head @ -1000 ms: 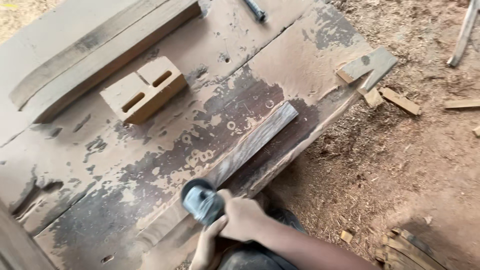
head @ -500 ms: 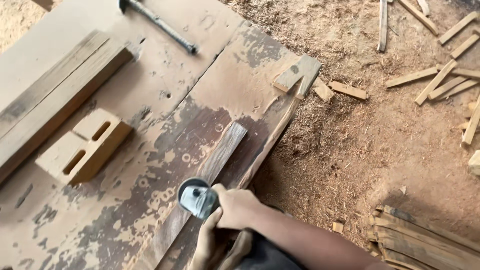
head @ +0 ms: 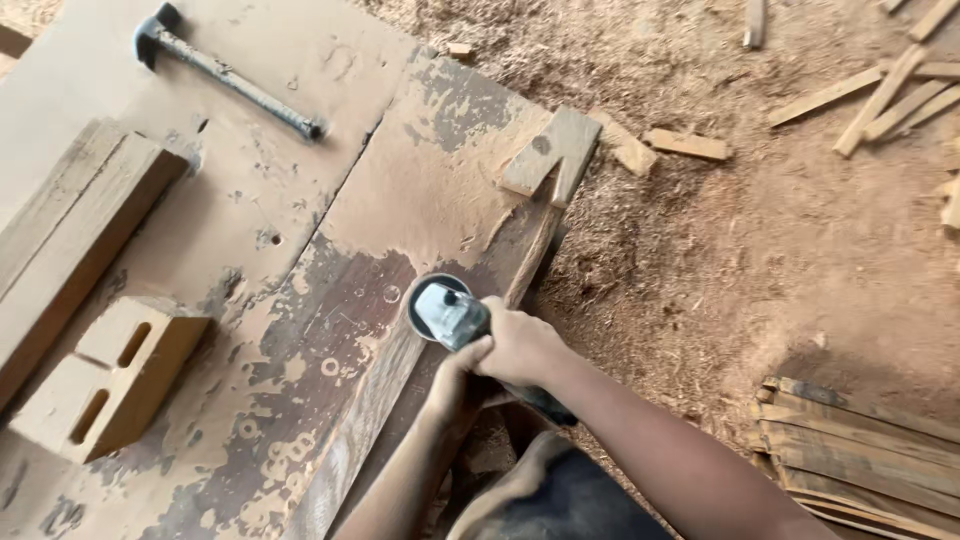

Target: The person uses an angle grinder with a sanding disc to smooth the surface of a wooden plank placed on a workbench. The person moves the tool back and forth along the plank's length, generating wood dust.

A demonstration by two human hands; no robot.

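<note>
Both hands are wrapped around a grinder (head: 447, 312) whose disc sits on a long plank (head: 375, 410) lying across the dusty counter (head: 300, 190). The right hand (head: 520, 345) is clamped over the body just behind the head, and the left hand (head: 455, 385) is closed on it from below, beside the right. The grinder looks compact but heavy for its size, rigid, and likely to kick, so a firm hold on the body, well back from the disc, suits it. The plank looks stiff and rough. A slotted block (head: 105, 375) lies to the left, a hammer (head: 225, 75) at the far edge, and scraps (head: 685, 145) on the sawdust floor.
</note>
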